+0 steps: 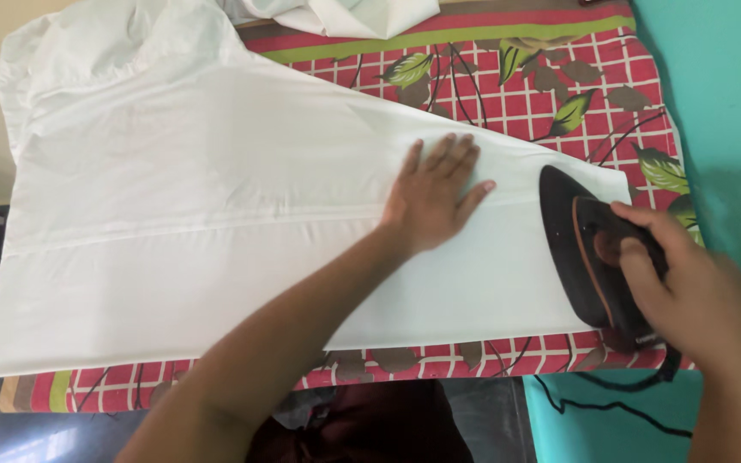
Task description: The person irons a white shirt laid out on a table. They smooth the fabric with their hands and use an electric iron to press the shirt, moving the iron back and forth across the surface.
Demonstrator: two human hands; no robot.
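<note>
Lying flat, smooth white cloth (216, 214)

A red checked cover (508, 94) with leaf print lay beneath. A teal wall (722, 77) stood beside it. More white fabric (336, 15) lay bunched at the far edge.

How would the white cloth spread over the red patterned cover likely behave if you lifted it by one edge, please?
The white cloth would probably droop limply: it lies flat with soft bunching at the top. It looks thin and likely light. It may slide, since the left hand presses it flat beside the black iron.
</note>
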